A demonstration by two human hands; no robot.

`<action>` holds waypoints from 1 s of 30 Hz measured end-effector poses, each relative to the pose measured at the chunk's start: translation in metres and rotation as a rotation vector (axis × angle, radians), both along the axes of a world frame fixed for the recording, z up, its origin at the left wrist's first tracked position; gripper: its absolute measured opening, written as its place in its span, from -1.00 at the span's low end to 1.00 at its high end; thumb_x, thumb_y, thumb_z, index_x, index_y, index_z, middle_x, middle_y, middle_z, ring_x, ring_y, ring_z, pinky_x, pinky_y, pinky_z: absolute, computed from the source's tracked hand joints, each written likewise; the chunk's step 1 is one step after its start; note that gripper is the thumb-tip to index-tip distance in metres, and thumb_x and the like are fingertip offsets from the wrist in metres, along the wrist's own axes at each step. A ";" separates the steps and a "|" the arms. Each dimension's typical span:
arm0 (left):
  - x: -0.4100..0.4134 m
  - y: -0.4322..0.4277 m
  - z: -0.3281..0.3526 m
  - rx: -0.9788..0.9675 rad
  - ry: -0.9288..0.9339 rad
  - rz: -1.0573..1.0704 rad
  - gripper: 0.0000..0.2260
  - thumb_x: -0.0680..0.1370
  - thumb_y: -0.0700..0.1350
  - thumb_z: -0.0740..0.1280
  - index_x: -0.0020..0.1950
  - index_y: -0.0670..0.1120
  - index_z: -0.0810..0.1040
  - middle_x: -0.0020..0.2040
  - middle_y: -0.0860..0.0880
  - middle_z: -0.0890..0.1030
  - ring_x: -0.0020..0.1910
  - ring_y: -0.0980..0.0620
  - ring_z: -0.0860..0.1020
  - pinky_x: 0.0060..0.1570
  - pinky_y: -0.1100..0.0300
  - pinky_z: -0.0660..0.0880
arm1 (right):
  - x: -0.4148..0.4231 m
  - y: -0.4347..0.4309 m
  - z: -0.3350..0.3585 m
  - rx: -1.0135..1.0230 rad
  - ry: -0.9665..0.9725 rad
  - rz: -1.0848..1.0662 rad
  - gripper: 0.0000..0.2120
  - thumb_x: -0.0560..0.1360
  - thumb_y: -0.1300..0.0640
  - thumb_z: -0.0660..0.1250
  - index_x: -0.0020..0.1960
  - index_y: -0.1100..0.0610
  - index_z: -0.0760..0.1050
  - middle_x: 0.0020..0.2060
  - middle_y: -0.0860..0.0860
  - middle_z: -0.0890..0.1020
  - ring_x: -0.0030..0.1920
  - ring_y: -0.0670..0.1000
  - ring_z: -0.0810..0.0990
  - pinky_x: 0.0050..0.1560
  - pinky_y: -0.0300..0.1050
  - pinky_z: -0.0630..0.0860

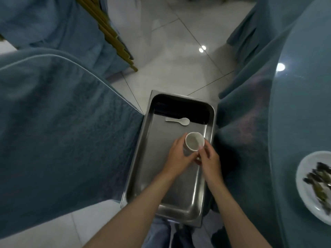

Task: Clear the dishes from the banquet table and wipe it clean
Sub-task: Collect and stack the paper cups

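Note:
A small white cup (pixel 194 141) is held tilted inside a deep steel pan (pixel 141 158) that stands low between two draped tables. My left hand (pixel 179 154) grips the cup's side from the left. My right hand (pixel 208 159) pinches the cup at its lower right edge. A white ceramic spoon (pixel 179 121) lies on the pan's floor near the far end, in front of a dark bundle of chopsticks (pixel 180 111).
The banquet table (pixel 295 122) with its blue cloth fills the right side, and a white plate of food scraps (pixel 304 183) sits at its edge. A blue-covered chair (pixel 62 131) stands left of the pan. Pale floor tiles (pixel 170 51) lie beyond.

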State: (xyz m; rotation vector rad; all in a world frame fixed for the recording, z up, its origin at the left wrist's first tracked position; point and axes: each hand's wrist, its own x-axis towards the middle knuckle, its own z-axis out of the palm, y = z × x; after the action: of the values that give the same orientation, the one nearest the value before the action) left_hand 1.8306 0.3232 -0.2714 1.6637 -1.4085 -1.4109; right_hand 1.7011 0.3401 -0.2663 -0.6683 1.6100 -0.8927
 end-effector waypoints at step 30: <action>0.011 0.006 0.108 -0.196 -0.719 -0.446 -0.53 0.59 -0.02 0.39 0.46 -0.14 0.43 0.35 -0.12 0.50 0.35 -0.13 0.46 0.28 -0.04 0.48 | -0.020 0.056 0.120 -0.005 0.420 0.333 -0.64 0.66 0.00 0.26 0.46 -0.07 0.45 0.33 -0.15 0.54 0.30 -0.14 0.53 0.35 -0.03 0.51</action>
State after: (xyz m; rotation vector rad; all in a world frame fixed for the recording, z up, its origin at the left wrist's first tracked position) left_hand 1.8418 0.3290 -0.1637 1.8872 -2.3467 -0.8383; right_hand 1.6814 0.3964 -0.1467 -1.1461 1.7890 -0.5326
